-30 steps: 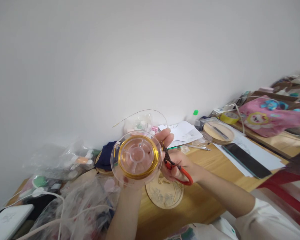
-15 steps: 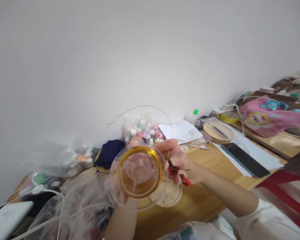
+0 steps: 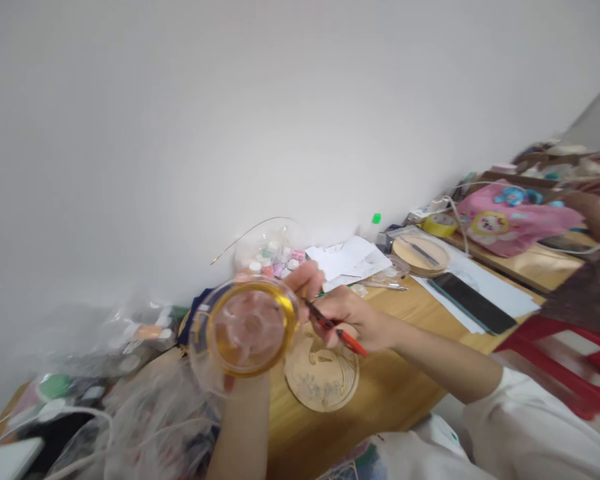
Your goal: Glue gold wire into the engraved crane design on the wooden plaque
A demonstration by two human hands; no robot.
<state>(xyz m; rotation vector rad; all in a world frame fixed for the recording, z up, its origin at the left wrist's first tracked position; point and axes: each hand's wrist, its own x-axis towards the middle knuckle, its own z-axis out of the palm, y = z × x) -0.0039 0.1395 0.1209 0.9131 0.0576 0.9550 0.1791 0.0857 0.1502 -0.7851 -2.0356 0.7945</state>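
A clear plastic spool [image 3: 250, 330] wound with gold wire [image 3: 287, 310] is gripped by my left hand [image 3: 307, 277], most of which lies behind it. The loose end of the wire arches up and leftward against the wall. Red-handled pliers or cutters [image 3: 350, 341] with dark jaws are in my right hand [image 3: 347, 313]. Their jaws point left, close to my left fingertips beside the spool; whether they touch the wire is too blurred to tell. Below my hands a round wooden disc [image 3: 325, 383] with a raised line pattern lies on the table.
Bagged small bottles [image 3: 280, 257] and white papers [image 3: 350, 260] are by the wall. To the right lie a phone [image 3: 473, 303], wooden discs [image 3: 420, 257], yellow tape [image 3: 440, 225] and a pink bag [image 3: 515, 217]. Clear plastic bags [image 3: 155, 413] and a white cable [image 3: 113, 423] crowd the left.
The spool and both hands have shifted left in view, uncovering more of the wooden disc. The pliers' jaws have come up against my left fingers. The whole view has also moved slightly.
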